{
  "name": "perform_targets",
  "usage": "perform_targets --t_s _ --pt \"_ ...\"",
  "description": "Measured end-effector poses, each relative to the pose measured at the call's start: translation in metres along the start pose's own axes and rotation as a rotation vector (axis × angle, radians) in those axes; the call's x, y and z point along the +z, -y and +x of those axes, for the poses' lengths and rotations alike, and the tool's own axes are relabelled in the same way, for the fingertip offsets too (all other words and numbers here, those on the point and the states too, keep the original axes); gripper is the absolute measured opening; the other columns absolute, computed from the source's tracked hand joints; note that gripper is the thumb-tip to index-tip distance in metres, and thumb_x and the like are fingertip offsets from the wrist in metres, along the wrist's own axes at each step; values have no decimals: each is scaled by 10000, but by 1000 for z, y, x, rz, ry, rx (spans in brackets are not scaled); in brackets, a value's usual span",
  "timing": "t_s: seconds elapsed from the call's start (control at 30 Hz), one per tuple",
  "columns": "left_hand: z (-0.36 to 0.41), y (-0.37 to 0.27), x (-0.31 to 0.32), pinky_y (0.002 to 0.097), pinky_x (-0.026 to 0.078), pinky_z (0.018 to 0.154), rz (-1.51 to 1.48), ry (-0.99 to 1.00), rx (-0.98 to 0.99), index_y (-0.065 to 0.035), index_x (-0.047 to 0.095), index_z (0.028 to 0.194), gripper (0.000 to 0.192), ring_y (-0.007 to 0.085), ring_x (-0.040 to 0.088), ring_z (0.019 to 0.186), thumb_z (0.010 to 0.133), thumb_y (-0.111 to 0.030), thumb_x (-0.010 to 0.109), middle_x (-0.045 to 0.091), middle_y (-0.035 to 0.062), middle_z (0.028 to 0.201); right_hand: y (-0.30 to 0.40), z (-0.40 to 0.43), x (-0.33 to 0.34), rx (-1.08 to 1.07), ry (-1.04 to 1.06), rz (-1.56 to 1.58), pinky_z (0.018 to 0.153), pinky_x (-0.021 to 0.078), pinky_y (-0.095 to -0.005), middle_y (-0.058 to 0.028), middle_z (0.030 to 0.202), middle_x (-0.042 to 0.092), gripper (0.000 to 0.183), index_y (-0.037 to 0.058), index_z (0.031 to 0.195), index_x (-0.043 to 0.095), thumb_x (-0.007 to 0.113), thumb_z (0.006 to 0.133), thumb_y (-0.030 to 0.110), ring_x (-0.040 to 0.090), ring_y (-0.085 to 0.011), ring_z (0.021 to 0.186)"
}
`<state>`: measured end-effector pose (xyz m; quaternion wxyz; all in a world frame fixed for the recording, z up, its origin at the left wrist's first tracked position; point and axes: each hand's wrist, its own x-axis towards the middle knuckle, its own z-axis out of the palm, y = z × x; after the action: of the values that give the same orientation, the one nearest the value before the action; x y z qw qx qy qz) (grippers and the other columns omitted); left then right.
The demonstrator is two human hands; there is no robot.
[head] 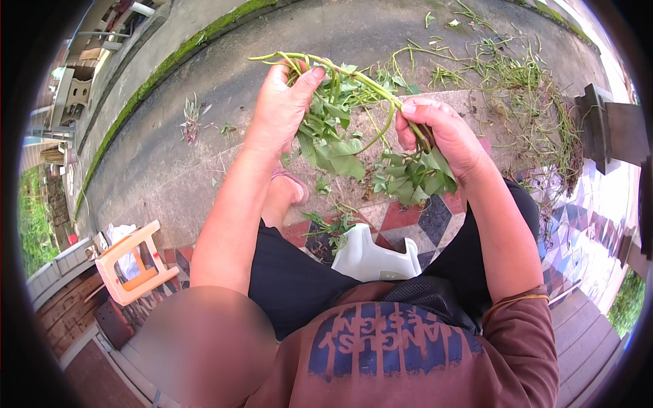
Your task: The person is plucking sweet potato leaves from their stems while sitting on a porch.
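A leafy green vine [370,81], which looks like sweet potato vine, arches between my two hands above the step. My left hand [285,99] grips its thick stem and several thinner stalks between thumb and fingers. Pinched in my right hand [441,127] is the vine's other end, with leaves [416,176] hanging below the fingers. More broad leaves [334,137] show beside and below my left hand; whether all belong to the held vine, I cannot tell.
Stripped stems [525,97] lie heaped at the right. Loose leaves [339,229] lie near a white plastic stool [375,255] between my legs. An orange stool [135,265] is at left. A mossy ledge [168,66] runs beyond the concrete; a dark post base [597,127] is at right.
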<state>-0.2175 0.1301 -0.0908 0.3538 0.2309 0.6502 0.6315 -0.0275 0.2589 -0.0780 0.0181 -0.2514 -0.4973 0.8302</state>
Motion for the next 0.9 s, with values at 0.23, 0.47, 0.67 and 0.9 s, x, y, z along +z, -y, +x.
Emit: perform_targets --t_s 0.23,0.47,0.67,0.9 --pt "3 -1 -17 291 417 609 415 41 190 -50 519 924 284 148 531 698 863 -324 563 562 49 754 -5 3 -8 3 -59 -33 527 361 -217 -22 591 500 228 26 727 570 509 812 229 447 -89 537" --pt "3 1 -49 410 423 586 1085 -25 238 -108 541 939 307 350 569 705 887 -399 456 587 132 714 0 -5 0 49 -45 -41 504 335 -203 5 593 499 226 26 726 587 526 826 219 420 -58 522" --pt "9 22 -82 407 405 577 1103 -174 179 -95 522 907 344 364 528 664 902 -420 409 535 158 682 -2 -5 4 48 13 -147 528 309 -185 57 592 456 236 36 775 620 540 848 245 386 -30 560" --pt "29 53 -113 338 392 586 805 -382 37 -33 513 785 380 225 482 610 914 -375 408 522 97 661 -8 -1 16 -46 19 -19 488 270 -184 66 591 438 202 36 739 601 556 840 206 341 -23 529"
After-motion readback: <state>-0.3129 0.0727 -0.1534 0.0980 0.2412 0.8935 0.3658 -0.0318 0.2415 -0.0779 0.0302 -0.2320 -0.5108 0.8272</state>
